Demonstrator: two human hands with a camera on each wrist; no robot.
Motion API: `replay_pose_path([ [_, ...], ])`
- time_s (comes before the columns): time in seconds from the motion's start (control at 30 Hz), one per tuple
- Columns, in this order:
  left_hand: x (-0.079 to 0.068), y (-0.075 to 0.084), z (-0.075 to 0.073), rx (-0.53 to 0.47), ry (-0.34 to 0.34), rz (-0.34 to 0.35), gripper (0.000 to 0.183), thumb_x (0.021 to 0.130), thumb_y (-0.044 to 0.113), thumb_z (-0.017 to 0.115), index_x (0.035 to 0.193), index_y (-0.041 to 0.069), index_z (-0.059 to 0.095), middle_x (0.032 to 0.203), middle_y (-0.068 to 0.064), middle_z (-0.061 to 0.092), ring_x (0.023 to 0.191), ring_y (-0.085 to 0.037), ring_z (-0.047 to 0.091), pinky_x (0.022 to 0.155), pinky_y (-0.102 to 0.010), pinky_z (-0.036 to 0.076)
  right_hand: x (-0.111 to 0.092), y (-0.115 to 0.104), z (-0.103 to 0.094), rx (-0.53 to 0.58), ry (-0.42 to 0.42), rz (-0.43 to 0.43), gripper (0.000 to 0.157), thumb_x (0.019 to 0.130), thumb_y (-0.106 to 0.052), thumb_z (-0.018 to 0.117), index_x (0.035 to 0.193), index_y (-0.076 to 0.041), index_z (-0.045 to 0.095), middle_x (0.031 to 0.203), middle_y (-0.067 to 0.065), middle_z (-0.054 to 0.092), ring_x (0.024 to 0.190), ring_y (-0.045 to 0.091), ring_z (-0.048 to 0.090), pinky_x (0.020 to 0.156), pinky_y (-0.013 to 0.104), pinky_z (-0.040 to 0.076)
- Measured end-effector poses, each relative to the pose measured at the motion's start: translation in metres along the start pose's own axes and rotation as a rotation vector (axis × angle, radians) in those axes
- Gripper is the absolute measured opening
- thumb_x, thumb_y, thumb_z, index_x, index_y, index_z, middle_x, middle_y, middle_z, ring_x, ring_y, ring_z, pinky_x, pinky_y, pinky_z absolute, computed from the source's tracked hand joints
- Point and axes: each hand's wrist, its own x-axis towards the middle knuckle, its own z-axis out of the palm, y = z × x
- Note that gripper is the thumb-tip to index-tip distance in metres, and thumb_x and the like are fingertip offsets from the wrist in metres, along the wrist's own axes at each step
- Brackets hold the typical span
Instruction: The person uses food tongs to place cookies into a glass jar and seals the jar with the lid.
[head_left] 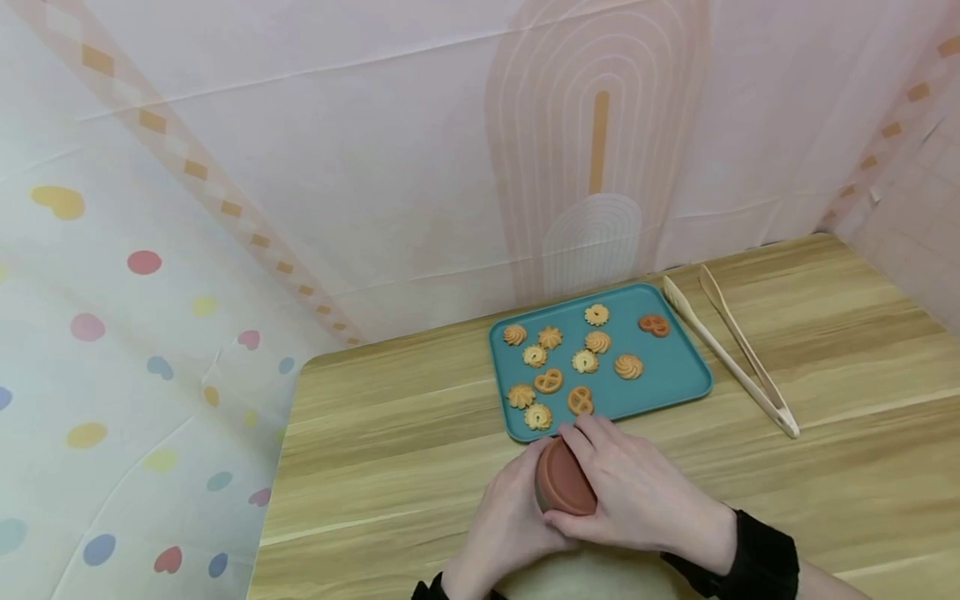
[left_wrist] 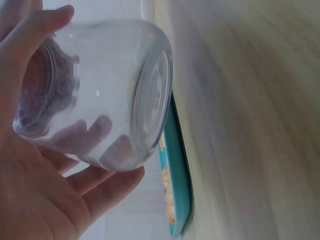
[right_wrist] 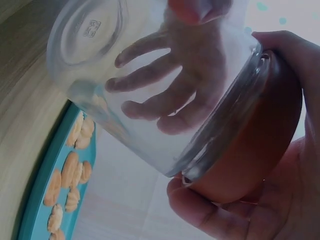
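My left hand [head_left: 504, 518] holds a clear glass jar [left_wrist: 100, 90] round its side, with the fingers visible through the glass in both wrist views. The jar is tilted above the table, its base facing away from the lid. Over the jar's mouth sits a reddish-brown lid [head_left: 570, 479], and my right hand [head_left: 641, 487] grips it by the rim, thumb on one side and fingers on the other. In the right wrist view the lid [right_wrist: 255, 145] meets the glass at a slight seam. I see only the fingers through the jar wall.
Beyond the hands lies a teal tray [head_left: 663, 392] bearing several round cookies [head_left: 628, 367] and three pretzel-shaped ones [head_left: 654, 325]. Wooden tongs [head_left: 780, 414] lie spread to its right on the wood-grain table [head_left: 375, 450]. A patterned cloth [head_left: 405, 167] hangs along the back.
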Motion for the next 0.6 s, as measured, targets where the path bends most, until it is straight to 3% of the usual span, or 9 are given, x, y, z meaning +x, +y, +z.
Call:
replay_pose_path([
  [0.23,0.0,-0.004,-0.004,-0.045,-0.054,0.028,0.098,0.06,0.044,0.086,0.144,0.022,0.039,0.127,0.011,0.054,0.109,-0.005,0.054,0.09,-0.028,0.048,0.001,0.002,-0.003,0.021,-0.018,-0.042,0.073,0.074,-0.069,0.062,0.117,-0.009,0.061,0.103,-0.003,0.053,0.089,0.007,0.047,0.064,0.022,0.049],
  [0.47,0.0,-0.009,-0.009,-0.11,-0.134,0.108,0.1,0.061,0.043,0.086,0.146,0.026,0.036,0.126,0.013,0.053,0.108,-0.002,0.054,0.09,-0.023,0.047,0.002,0.009,-0.007,0.055,-0.04,-0.214,0.075,0.075,-0.068,0.062,0.122,-0.01,0.059,0.109,-0.003,0.052,0.093,0.006,0.049,0.068,0.022,0.049],
  [0.6,0.0,-0.011,-0.01,-0.124,-0.153,0.128,0.097,0.062,0.045,0.085,0.145,0.026,0.037,0.124,0.014,0.054,0.107,-0.001,0.054,0.089,-0.022,0.047,0.002,0.011,-0.007,0.069,-0.052,-0.265,0.073,0.076,-0.067,0.061,0.124,-0.011,0.058,0.111,-0.004,0.052,0.095,0.006,0.049,0.07,0.021,0.049],
])
